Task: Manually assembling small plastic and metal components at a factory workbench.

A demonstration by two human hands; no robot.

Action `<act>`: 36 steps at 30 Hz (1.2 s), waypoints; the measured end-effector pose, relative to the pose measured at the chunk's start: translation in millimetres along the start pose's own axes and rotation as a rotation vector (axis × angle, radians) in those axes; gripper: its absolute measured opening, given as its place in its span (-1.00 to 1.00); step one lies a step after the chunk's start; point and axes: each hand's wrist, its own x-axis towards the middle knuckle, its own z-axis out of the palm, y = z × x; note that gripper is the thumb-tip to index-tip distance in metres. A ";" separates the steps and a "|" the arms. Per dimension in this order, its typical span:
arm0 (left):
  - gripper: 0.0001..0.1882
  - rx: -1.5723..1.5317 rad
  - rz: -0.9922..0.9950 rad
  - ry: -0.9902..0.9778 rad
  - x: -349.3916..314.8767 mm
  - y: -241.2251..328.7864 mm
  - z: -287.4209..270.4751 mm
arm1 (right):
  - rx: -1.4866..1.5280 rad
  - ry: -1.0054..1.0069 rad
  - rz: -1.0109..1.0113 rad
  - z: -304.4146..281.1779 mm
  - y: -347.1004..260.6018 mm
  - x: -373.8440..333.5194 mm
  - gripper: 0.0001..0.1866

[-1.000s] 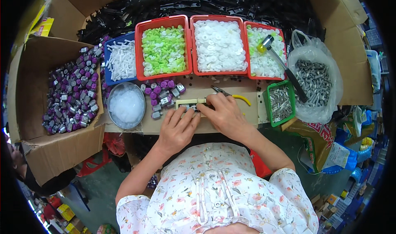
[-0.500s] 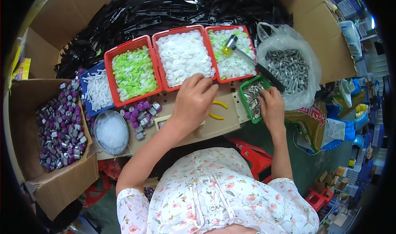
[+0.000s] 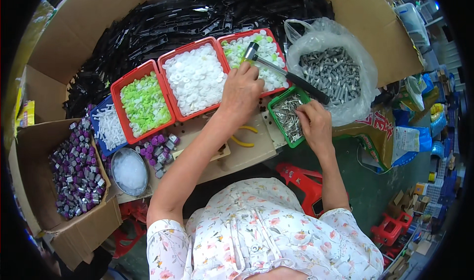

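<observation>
My left hand (image 3: 242, 93) is over the near left corner of the right-hand red tray (image 3: 288, 80), its fingers curled down beside the yellow and black head of a hammer (image 3: 284, 73). That tray holds mixed white and pale green plastic pieces (image 3: 269, 50). What the left fingertips hold is hidden. My right hand (image 3: 317, 124) reaches to the right side of a small green tray (image 3: 294, 143) full of thin metal pins (image 3: 288, 113). Its thumb and fingers are closed at the pins, and anything between them is too small to make out.
White washers (image 3: 192, 75), green pieces (image 3: 145, 102) and white pegs (image 3: 109, 126) fill neighbouring trays. A bag of grey metal parts (image 3: 333, 75) sits right, black strips (image 3: 163, 31) behind. Purple-grey parts (image 3: 79, 171), a metal bowl (image 3: 129, 171) and yellow-handled pliers (image 3: 243, 143) are nearer.
My left hand has moved from the near edge of the middle red tray to the right-hand one, by the hammer head. My right hand stays at the green tray. The view has shifted.
</observation>
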 end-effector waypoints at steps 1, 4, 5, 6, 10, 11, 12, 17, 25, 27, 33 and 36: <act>-0.88 0.000 0.004 -0.002 -1.2 -1.4 -1.0 | 0.090 0.023 0.023 -1.5 -1.1 0.9 -0.95; -0.89 -0.202 -0.028 0.160 -8.9 0.2 -8.7 | 0.354 0.087 0.099 -6.4 -16.2 4.9 -0.94; -0.88 -0.355 -0.195 0.151 -14.5 4.6 -16.1 | 0.355 0.089 0.101 -5.2 -22.8 7.3 -0.94; -0.88 -0.508 -0.362 0.142 -19.9 9.4 -23.8 | 0.485 0.101 0.120 -3.2 -31.1 9.6 -0.95; -0.86 -0.966 -0.756 0.126 -42.5 17.1 -40.0 | 0.865 0.082 0.154 15.8 -67.1 16.7 -0.97; -0.85 -1.031 -0.810 0.165 -48.4 15.3 -37.7 | 0.892 0.064 0.132 20.7 -73.2 18.8 -0.96; -0.84 -1.094 -0.869 0.210 -53.5 12.5 -37.7 | 0.897 0.056 0.124 24.8 -79.8 22.2 -0.96; -0.81 -1.088 -0.923 0.244 -56.7 4.0 -53.3 | 0.925 0.046 0.081 34.2 -97.9 28.8 -0.94; -0.83 -1.269 -0.933 0.193 -83.6 20.4 -71.3 | 0.807 0.101 -0.001 37.3 -113.9 27.3 -0.92; -0.83 -1.278 -0.941 0.184 -88.6 22.3 -71.6 | 0.748 0.127 -0.101 39.9 -116.1 28.0 -0.89; -0.83 -1.292 -0.955 0.194 -91.3 30.9 -76.0 | 0.645 0.131 -0.202 45.7 -111.5 23.5 -0.83; -0.83 -1.240 -0.964 0.197 -92.7 34.4 -76.3 | 0.406 0.219 -0.398 41.3 -111.7 24.3 -0.81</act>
